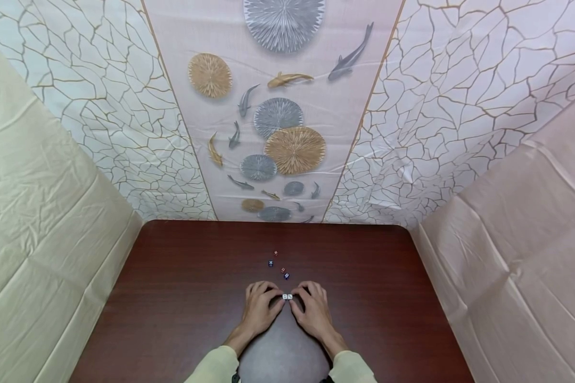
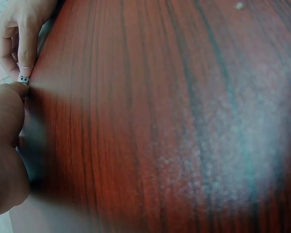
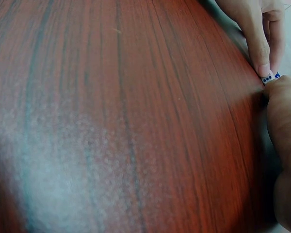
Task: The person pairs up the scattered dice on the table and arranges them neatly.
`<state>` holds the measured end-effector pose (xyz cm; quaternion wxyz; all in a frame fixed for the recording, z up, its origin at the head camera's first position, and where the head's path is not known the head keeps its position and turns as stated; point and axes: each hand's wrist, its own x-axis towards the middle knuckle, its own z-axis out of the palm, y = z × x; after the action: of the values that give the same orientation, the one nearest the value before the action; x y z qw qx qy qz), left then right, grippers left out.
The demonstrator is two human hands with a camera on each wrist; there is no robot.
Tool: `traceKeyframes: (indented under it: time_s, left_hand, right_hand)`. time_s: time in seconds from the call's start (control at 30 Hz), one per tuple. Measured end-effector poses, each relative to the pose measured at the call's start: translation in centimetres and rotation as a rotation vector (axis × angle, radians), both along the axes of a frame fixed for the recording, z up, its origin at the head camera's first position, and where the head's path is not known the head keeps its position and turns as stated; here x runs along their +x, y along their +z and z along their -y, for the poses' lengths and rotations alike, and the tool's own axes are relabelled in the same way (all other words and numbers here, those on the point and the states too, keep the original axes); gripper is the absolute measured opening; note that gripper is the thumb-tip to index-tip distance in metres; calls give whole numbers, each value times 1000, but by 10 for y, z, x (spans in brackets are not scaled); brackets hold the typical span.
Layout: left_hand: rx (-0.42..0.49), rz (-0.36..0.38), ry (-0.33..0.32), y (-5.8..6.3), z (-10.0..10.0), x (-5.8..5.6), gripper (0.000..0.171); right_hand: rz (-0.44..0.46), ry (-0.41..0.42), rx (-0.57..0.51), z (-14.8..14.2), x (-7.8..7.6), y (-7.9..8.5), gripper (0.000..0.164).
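Two small white dice sit side by side on the table in the head view. My left hand [image 1: 260,307] pinches the left white die [image 1: 285,297] between thumb and forefinger. From the other side my right hand [image 1: 314,308] holds the right white die [image 1: 290,297] the same way. A white die [image 2: 24,78] with dark pips shows between the fingertips in the left wrist view. In the right wrist view a white die [image 3: 267,78] is partly covered by fingers. Just beyond the hands lie a blue die [image 1: 286,276] and a red die [image 1: 282,270].
Farther back are another blue die [image 1: 270,263] and another red die [image 1: 275,253]. The dark reddish-brown wooden table [image 1: 182,298] reaches a patterned cloth wall [image 1: 287,106] at the back. Pale padded panels [image 1: 43,239] flank it on both sides.
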<state>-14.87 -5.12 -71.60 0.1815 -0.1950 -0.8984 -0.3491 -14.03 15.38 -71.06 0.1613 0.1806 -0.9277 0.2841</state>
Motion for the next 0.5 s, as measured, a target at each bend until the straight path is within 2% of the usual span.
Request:
traceKeyframes:
  time_s: [0.5]
  left_hand:
    - [-7, -12, 9, -2, 0, 1, 15]
  right_hand:
    - [-13, 3, -3, 0, 0, -1, 16]
